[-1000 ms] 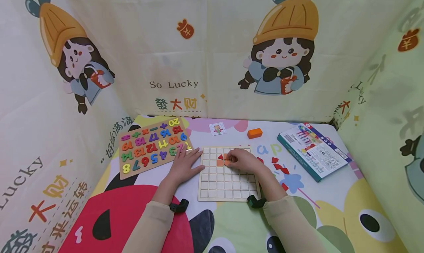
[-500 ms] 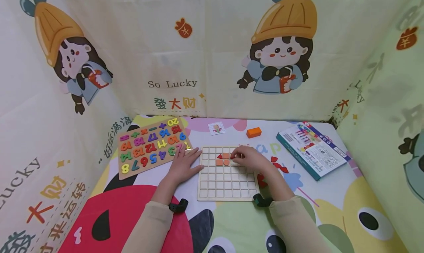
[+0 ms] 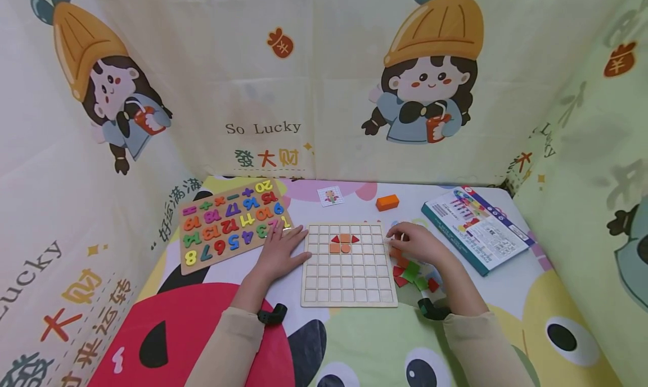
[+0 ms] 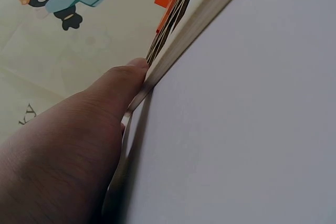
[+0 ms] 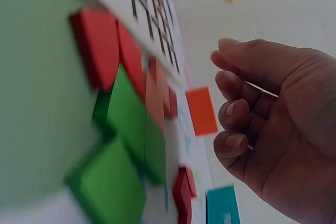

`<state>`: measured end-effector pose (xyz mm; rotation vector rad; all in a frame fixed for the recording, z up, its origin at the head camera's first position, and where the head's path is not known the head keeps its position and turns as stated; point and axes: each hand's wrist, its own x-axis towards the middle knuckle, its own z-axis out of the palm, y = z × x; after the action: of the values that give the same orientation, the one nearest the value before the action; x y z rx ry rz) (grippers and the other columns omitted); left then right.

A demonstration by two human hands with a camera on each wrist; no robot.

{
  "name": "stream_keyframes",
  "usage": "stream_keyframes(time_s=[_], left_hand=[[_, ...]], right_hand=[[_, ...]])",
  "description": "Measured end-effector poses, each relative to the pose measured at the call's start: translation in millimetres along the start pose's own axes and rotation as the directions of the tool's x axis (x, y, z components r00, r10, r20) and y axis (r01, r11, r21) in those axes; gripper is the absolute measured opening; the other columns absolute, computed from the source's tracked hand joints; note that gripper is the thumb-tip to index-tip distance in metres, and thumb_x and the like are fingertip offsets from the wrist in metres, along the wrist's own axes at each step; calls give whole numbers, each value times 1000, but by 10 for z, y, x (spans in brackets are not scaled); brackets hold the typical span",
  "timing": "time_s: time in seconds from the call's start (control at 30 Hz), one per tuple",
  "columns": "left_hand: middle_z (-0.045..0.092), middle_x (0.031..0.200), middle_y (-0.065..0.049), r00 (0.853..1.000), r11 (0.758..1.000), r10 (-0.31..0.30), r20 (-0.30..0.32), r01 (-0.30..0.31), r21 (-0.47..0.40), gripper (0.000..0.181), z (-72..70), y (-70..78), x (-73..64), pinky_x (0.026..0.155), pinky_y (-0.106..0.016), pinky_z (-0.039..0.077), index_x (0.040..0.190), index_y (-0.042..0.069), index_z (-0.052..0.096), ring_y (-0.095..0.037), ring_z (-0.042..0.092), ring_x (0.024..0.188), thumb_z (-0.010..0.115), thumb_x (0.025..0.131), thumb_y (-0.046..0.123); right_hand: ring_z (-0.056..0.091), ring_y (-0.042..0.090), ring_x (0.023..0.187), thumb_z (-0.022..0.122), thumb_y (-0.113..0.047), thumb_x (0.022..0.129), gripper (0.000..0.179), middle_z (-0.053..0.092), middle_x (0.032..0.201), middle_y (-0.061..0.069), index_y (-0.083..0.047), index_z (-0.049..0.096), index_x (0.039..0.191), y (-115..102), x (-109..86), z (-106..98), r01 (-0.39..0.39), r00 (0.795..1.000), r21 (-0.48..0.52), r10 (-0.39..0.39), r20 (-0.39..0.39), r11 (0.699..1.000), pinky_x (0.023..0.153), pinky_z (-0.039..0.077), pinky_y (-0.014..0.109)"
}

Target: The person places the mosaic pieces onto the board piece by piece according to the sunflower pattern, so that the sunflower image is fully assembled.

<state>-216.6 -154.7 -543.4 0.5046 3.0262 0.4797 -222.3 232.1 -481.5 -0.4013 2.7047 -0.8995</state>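
Note:
A wooden grid board [image 3: 349, 284] lies in the middle of the table. On its upper cells sit two red triangles [image 3: 355, 239], two orange squares [image 3: 345, 238] and an orange circle [image 3: 346, 248]. My left hand [image 3: 278, 256] rests flat beside the board, fingers spread, its thumb [image 4: 123, 85] touching the left edge. Just off the right edge hovers my right hand [image 3: 419, 243], fingers loosely curled and holding nothing in the right wrist view. Beneath and in front of it are loose green pieces [image 5: 126, 116], red pieces [image 5: 97, 45] and orange pieces; the hand partly hides them.
A number puzzle board [image 3: 238, 224] with coloured digits lies at the left, near my left fingers. A small picture card [image 3: 331, 196] and an orange block [image 3: 387, 202] are behind the grid. To the right is a flat box [image 3: 478, 229]. Printed cloth walls [image 3: 314, 94] surround the table.
My right hand has left a red triangle on the grid, right of the upper orange square, and moved right off the board, uncovering the loose pieces. The left hand stays put.

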Motion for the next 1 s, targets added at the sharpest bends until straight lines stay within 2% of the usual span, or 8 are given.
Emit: stream_keyframes(time_s=[0.23,0.57,0.7,0.83,1.0], left_hand=[[33,161,7,1000,1000,4,-1,-4,-2,73,-4,0,-9,124,-58,-4,153,33,38,-37,-1,155,51,90,69],[32,162,7,1000,1000,-1,6,1,-1,73,2,-10,-6,124,-57,-5,153,33,37,-36,-3,155,50,91,69],[32,162,7,1000,1000,4,5,-4,5,73,10,-11,1,124,-57,-5,153,33,38,-37,-1,155,49,91,69],[32,162,7,1000,1000,6,5,-6,7,73,13,-11,2,124,-57,-5,153,32,38,-37,-1,155,49,91,69],[32,162,7,1000,1000,5,6,-5,6,72,3,-8,-2,124,-57,-4,153,33,37,-37,-2,155,50,91,69]], right_hand=[[54,20,91,69,-31,92,26,60,95,1,-20,66,115,214,-204,-44,-68,998,20,68,20,997,73,49,29],[53,19,91,73,-34,90,25,58,92,2,-21,66,110,348,-372,-9,-105,992,58,100,72,993,73,47,29],[54,19,85,73,-33,90,24,57,88,2,-20,65,108,383,-392,34,-84,993,54,79,89,995,69,46,28],[53,18,81,73,-31,90,22,57,85,1,-18,65,106,397,-394,68,-52,996,37,50,72,998,66,46,26],[53,18,81,74,-29,89,23,56,85,1,-18,64,105,382,-380,89,-54,997,10,54,62,998,66,46,27]])
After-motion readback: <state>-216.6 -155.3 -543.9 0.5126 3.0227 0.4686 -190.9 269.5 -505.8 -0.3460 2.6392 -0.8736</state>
